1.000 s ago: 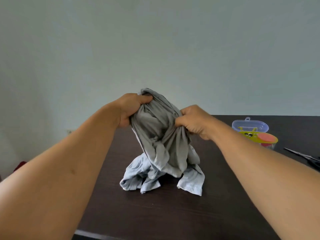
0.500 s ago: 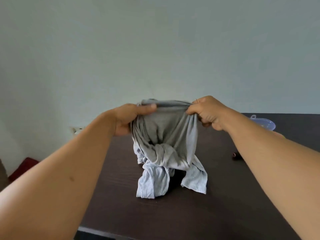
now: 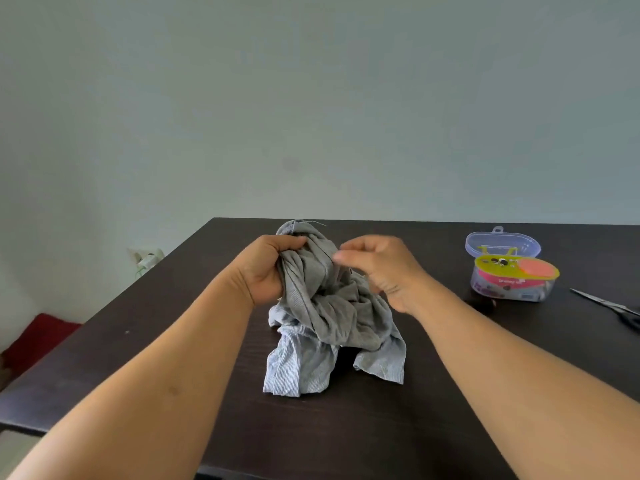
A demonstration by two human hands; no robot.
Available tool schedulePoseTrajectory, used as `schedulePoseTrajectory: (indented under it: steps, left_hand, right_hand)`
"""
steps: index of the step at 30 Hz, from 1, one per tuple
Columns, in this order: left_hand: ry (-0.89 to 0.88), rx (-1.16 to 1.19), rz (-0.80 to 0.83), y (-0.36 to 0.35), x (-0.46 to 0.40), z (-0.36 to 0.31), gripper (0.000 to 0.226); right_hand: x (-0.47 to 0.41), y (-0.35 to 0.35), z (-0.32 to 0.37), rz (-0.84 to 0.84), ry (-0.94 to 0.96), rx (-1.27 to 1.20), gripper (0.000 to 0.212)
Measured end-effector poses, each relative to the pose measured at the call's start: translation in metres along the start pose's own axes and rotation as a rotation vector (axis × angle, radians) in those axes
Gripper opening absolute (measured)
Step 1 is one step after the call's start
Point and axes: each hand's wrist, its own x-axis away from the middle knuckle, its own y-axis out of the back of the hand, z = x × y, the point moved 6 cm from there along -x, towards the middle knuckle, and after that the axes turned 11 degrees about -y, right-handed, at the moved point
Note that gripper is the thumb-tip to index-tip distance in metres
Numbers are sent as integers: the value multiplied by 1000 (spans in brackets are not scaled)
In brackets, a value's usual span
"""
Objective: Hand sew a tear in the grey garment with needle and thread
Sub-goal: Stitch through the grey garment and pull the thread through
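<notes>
Fingers [image 3: 294, 242] of left hand [image 3: 266, 268] clench bunched grey garment [image 3: 325, 306], lifted over worktop [image 3: 138, 341]. Right hand [image 3: 377, 268] beside garment, fingers loosely curled, pinch unclear. Step: likely locating tear. Next: spread cloth flat, fetch needle from sewing kit [image 3: 512, 278] right of garment.

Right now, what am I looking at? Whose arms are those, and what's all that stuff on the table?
These are a person's arms, filmed by a camera worn on their head, so you see what they see. The left hand grips a bunched grey garment that needs mending. The right hand hovers beside it, fingers loosely curled; it is too blurry to tell whether it pinches a needle. On the dark table stand a clear sewing kit box, with its lid behind it, and scissors at the right edge.
</notes>
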Motion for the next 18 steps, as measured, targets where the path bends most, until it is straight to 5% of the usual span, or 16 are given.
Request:
schedulePoseTrajectory:
  steps: [3, 7, 12, 18]
  left_hand:
    - [22, -67, -23, 4, 0, 1, 32]
    - [-40, -240, -119, 21, -5, -8, 30]
    - [-1, -370, -48, 26, -2, -18, 27]
    - [98, -504, 315, 11, 10, -28, 87]
  right_hand:
    - [8, -17, -10, 136, -84, 199, 18]
    - [4, -5, -2, 113, -81, 69, 14]
    - [-6, 15, 14, 79, -100, -154, 47]
    - [-5, 22, 37, 117, -106, -187, 39]
